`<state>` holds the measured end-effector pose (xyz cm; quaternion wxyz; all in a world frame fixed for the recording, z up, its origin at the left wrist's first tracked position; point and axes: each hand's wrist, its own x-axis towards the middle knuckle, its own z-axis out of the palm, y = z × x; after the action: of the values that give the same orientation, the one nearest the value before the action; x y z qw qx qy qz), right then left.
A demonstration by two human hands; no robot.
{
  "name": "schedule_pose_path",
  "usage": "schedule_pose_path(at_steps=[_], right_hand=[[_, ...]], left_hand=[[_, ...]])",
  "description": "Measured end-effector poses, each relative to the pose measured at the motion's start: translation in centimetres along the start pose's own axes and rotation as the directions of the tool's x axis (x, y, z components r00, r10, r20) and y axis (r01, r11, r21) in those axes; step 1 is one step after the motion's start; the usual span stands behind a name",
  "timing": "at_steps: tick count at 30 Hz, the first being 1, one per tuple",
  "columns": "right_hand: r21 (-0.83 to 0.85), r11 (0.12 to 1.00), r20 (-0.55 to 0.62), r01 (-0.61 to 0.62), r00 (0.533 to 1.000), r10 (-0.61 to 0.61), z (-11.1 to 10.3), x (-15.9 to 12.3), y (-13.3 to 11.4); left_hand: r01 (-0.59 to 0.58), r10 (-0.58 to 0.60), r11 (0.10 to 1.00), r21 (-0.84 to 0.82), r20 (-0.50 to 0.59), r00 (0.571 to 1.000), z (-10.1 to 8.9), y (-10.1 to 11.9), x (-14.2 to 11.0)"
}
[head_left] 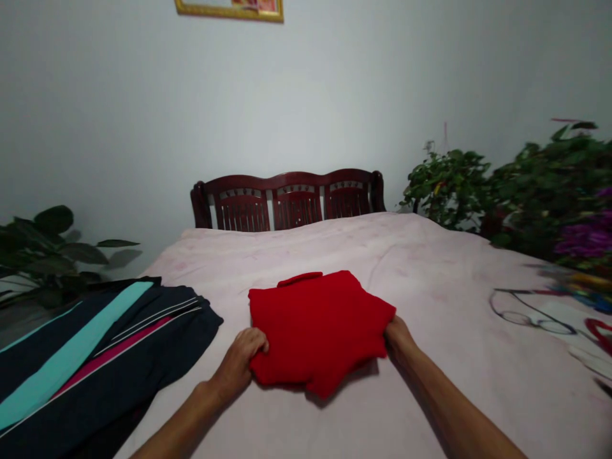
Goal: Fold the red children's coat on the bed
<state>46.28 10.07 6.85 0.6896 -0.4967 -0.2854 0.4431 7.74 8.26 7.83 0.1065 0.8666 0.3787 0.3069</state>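
Note:
A folded red garment [318,328] lies in the middle of a pale pink bed sheet [430,268]. My left hand [241,360] grips its near left edge, fingers curled around the fabric. On the garment's right edge my right hand [398,336] holds on, its fingers tucked under the cloth and mostly hidden. The garment's near corner sags slightly between my hands.
A pile of dark clothes with teal, pink and white stripes [90,357] lies at the left. A dark wooden bench back [287,201] stands behind the bed. Leafy plants [526,185] sit at the right, another plant [43,248] at the left. Printed fabric [564,319] lies at the far right.

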Motion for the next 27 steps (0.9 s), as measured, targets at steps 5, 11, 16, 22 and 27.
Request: schedule_pose_path(at_steps=[5, 11, 16, 22, 27], right_hand=[[0.25, 0.922, 0.096, -0.297, 0.955, 0.282, -1.2, -2.2, 1.3], [0.495, 0.76, 0.28, -0.422, 0.905, 0.32, -1.4, -7.3, 1.8], [0.543, 0.744, 0.242, -0.389, 0.921, 0.305, 1.6, -12.4, 3.7], [0.503, 0.815, 0.189, -0.287, 0.957, 0.22, 7.5, -14.7, 3.8], [0.565, 0.808, 0.005, -0.167, 0.98, 0.199, 10.3, -12.2, 5.2]], left_hand=[[0.1, -0.102, 0.994, -0.034, -0.064, 0.993, 1.3, 0.5, -2.3], [0.242, -0.28, 0.952, -0.187, -0.217, 0.935, 3.0, 1.0, -4.5], [0.34, -0.424, 0.893, -0.295, -0.294, 0.857, 4.7, 2.2, -6.0], [0.386, -0.502, 0.834, -0.394, -0.253, 0.827, 6.0, 2.9, -7.1], [0.4, -0.52, 0.815, -0.42, -0.226, 0.823, 6.2, 2.9, -7.3]])
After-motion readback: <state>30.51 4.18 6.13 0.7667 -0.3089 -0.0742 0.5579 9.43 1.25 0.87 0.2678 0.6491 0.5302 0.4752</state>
